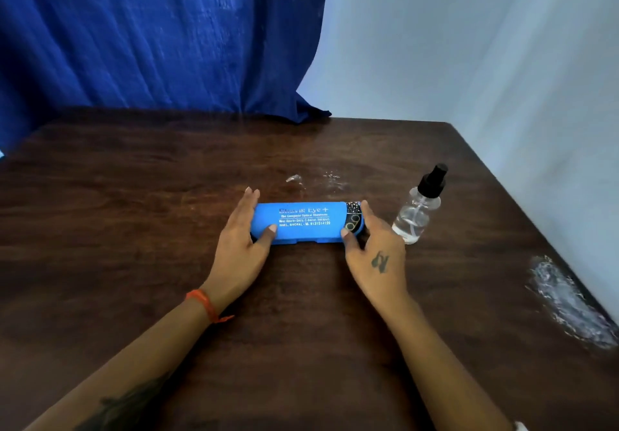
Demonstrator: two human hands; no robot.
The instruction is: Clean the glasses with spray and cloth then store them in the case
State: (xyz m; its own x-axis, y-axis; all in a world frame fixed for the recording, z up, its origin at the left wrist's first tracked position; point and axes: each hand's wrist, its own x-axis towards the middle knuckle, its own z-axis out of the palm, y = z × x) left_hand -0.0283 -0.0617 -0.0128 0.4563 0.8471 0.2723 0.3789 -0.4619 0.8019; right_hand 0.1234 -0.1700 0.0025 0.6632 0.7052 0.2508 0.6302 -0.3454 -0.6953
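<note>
A blue glasses case [303, 221] with white lettering lies closed on the dark wooden table [134, 229], near the middle. My left hand [243, 246] grips its left end, thumb on the front edge. My right hand [373, 249] grips its right end, where a dark patterned patch shows. A clear spray bottle [418, 209] with a black pump top stands upright just right of the case. Glasses and cloth are not in sight.
Small wet droplets [330, 177] glisten on the table behind the case. A crumpled clear plastic wrapper [566, 300] lies at the table's right edge. A blue curtain [150, 35] hangs behind, and a pale wall [485, 62] runs along the right.
</note>
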